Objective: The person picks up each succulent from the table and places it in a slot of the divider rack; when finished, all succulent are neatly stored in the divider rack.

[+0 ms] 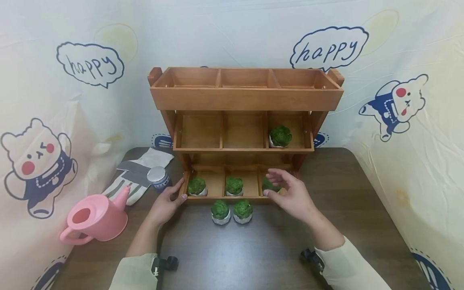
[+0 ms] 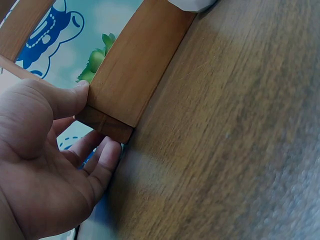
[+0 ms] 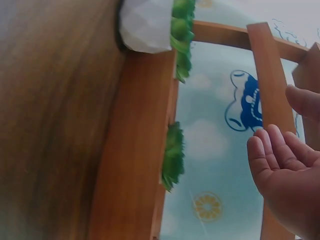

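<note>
A three-tier wooden shelf point(image 1: 246, 99) with divided compartments stands at the back of the table. My left hand point(image 1: 168, 203) grips the bottom tier's left front corner, thumb against the wood in the left wrist view. Over the bottom tier's right compartment hovers my right hand point(image 1: 291, 195), fingers loosely bent and holding nothing. Beneath it a potted succulent point(image 1: 268, 184) is partly hidden. Another succulent point(image 1: 197, 186) sits in the bottom left compartment, one point(image 1: 234, 186) in the bottom middle, and one point(image 1: 280, 135) in the middle tier's right compartment.
Two potted succulents point(image 1: 220, 210) stand side by side on the table before the shelf. To the left are a pink watering can point(image 1: 96, 219), a grey-and-white glove point(image 1: 135, 173) and a blue jar with a pale lid point(image 1: 158, 179). Printed cloth point(image 1: 232, 32) hangs behind.
</note>
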Tool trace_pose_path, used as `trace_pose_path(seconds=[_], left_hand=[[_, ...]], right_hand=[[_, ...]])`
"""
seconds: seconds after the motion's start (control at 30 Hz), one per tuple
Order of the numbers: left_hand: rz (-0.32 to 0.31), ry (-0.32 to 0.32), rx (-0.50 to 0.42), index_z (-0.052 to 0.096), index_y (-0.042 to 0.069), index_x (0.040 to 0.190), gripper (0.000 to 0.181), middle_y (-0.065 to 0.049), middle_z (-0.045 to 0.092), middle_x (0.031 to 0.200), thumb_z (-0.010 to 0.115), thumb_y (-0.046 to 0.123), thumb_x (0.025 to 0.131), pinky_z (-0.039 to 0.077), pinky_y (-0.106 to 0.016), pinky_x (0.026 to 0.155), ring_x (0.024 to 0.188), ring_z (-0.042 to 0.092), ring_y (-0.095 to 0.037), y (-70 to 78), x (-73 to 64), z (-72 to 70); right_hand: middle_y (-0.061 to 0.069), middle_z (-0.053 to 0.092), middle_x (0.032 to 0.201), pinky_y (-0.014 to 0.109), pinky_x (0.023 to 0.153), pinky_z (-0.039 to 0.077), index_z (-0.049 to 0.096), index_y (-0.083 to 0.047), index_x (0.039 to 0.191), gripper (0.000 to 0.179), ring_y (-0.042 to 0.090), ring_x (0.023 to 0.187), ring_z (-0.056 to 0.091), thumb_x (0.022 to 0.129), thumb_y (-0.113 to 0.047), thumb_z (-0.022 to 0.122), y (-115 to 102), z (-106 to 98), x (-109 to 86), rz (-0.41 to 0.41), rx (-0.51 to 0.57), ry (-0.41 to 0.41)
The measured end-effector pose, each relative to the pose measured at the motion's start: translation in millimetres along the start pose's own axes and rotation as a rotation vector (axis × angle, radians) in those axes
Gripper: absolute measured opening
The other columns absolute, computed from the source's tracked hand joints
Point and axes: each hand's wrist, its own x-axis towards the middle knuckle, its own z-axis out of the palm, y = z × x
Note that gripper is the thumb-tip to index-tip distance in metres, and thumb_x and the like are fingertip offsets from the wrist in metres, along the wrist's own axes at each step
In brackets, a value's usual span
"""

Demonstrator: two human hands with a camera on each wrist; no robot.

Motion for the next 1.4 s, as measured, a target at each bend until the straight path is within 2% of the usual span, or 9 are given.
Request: trace_pose_path(seconds=[0.13,0.3,0.47,0.63,0.9,1.1,1.3,1.4], left_hand=[[-0.01,-0.005,-0.001,0.033,0.025,0.164,0.068,-0.028,0.037,0.157,0.065,0.029,0.103,0.027,-0.067,0.116,0.143,0.037,-0.049,0.7,-0.3,-0.1],[-0.024,-0.009,0.001,0.033,0.027,0.164,0.068,-0.027,0.035,0.158,0.065,0.03,0.103,0.026,-0.068,0.117,0.144,0.036,-0.049,1.6,-0.3,-0.3],[-0.018,-0.007,0.004,0.033,0.027,0.164,0.068,-0.028,0.036,0.158,0.065,0.03,0.103,0.027,-0.068,0.116,0.143,0.038,-0.049,1.8,-0.7,-0.9],[-0.007,-0.005,0.001,0.033,0.025,0.163,0.068,-0.028,0.036,0.157,0.065,0.029,0.103,0.027,-0.067,0.116,0.143,0.038,-0.049,0.9,-0.7,-1.3],[-0.023,-0.008,-0.006,0.033,0.026,0.164,0.069,-0.027,0.037,0.156,0.065,0.03,0.103,0.026,-0.067,0.117,0.144,0.036,-0.049,0.4,0.0,-0.7],[-0.023,-0.008,-0.006,0.033,0.027,0.164,0.069,-0.027,0.038,0.156,0.065,0.03,0.103,0.028,-0.067,0.116,0.142,0.039,-0.048,-0.2,0.1,-0.4],[-0.016,-0.006,-0.003,0.033,0.027,0.164,0.069,-0.026,0.038,0.156,0.065,0.03,0.103,0.029,-0.067,0.115,0.141,0.041,-0.049,-1.0,0.1,-0.4],[-0.016,-0.004,-0.003,0.033,0.028,0.164,0.069,-0.025,0.039,0.155,0.065,0.03,0.103,0.03,-0.066,0.115,0.14,0.042,-0.048,-1.5,0.6,-0.3]], right_hand=[[0.003,0.069,0.125,0.051,0.097,0.055,0.06,-0.012,0.137,0.056,0.027,0.112,0.067,0.087,-0.013,0.086,4.0,8.3,-3.6,0.024,-0.017,-0.042],[0.003,0.068,0.126,0.048,0.1,0.055,0.059,-0.014,0.139,0.061,0.032,0.114,0.067,0.085,-0.018,0.088,8.9,18.6,-8.8,0.041,-0.057,-0.125],[0.006,0.067,0.132,0.046,0.101,0.053,0.059,-0.013,0.141,0.066,0.031,0.118,0.066,0.083,-0.022,0.09,14.0,29.7,-14.9,0.062,-0.093,-0.218],[0.007,0.067,0.136,0.046,0.102,0.054,0.06,-0.008,0.141,0.068,0.03,0.12,0.066,0.082,-0.023,0.09,18.7,39.6,-18.9,0.079,-0.108,-0.275],[0.007,0.065,0.138,0.039,0.104,0.052,0.06,-0.004,0.141,0.071,0.021,0.124,0.064,0.081,-0.026,0.091,27.7,49.8,-19.8,0.081,-0.134,-0.328],[0.008,0.066,0.138,0.041,0.103,0.053,0.061,-0.006,0.141,0.073,0.026,0.123,0.065,0.08,-0.033,0.091,33.5,57.6,-20.4,0.094,-0.196,-0.343],[0.009,0.067,0.137,0.043,0.105,0.051,0.06,-0.005,0.142,0.075,0.026,0.125,0.064,0.079,-0.028,0.092,35.4,65.2,-17.9,0.049,-0.246,-0.351],[0.009,0.066,0.139,0.043,0.106,0.05,0.059,-0.006,0.143,0.076,0.025,0.126,0.063,0.079,-0.029,0.092,36.6,67.2,-16.6,0.056,-0.253,-0.364]])
